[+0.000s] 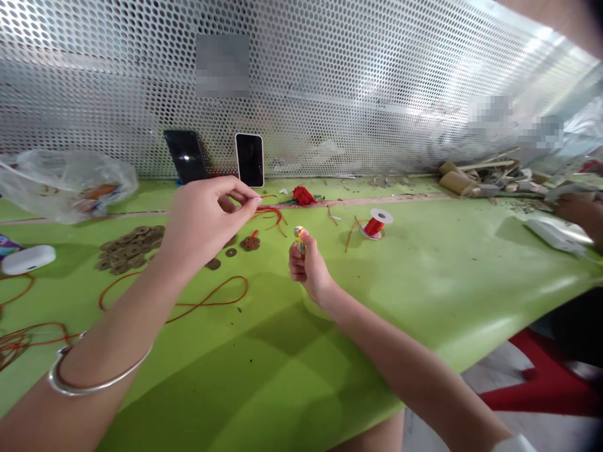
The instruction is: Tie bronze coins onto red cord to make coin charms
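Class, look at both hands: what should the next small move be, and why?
Probably bring the lighter towards the free end of the red cord. The left hand pinches the cord with a short end sticking out, and the right hand grips the lighter upright, thumb near its top, but the two are apart.

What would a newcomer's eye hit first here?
Probably the right hand, gripping a lighter over the green table, and the left hand, pinching a thin red cord. Next, likely the coin pile left of the left forearm and two phones standing before the perforated metal wall.
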The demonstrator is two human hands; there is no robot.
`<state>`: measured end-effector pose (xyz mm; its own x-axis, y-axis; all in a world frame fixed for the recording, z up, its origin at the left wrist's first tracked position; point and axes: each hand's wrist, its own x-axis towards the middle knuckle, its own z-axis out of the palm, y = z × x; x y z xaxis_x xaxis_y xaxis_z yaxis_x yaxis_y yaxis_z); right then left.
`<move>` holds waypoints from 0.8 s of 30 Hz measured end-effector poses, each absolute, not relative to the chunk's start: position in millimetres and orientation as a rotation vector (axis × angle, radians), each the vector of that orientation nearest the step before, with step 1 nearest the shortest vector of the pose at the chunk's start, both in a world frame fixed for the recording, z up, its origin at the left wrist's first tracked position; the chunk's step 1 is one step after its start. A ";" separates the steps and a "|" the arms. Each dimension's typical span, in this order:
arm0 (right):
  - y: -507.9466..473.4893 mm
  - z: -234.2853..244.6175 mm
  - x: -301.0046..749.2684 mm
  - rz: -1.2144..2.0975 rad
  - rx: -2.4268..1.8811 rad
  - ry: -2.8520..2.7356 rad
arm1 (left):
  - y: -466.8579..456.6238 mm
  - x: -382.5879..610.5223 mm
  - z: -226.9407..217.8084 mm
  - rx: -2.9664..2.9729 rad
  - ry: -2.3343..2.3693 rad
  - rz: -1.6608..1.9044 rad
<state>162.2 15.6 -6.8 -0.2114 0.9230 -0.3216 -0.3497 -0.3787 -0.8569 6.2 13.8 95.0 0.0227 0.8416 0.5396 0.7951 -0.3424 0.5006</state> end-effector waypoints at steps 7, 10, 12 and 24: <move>16.3 -8.0 163.3 1.742 -1.083 -0.833 | 12.6 9.7 93.8 2.235 1.745 1.203; 14.7 -4.1 166.1 1.849 -0.993 -0.775 | 13.8 8.6 93.4 2.227 1.763 1.224; 12.5 -1.0 168.0 2.012 -0.853 -0.701 | 15.1 6.0 94.0 2.212 1.776 1.276; 14.0 -11.7 184.3 1.579 -1.254 -1.272 | 18.0 -13.0 103.4 2.189 1.870 1.255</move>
<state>184.3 14.0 -11.7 -0.2489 0.9395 -0.2352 0.0297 -0.2353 -0.9715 -13.0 18.0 103.4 -0.0285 0.8301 0.5569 0.8298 -0.2910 0.4761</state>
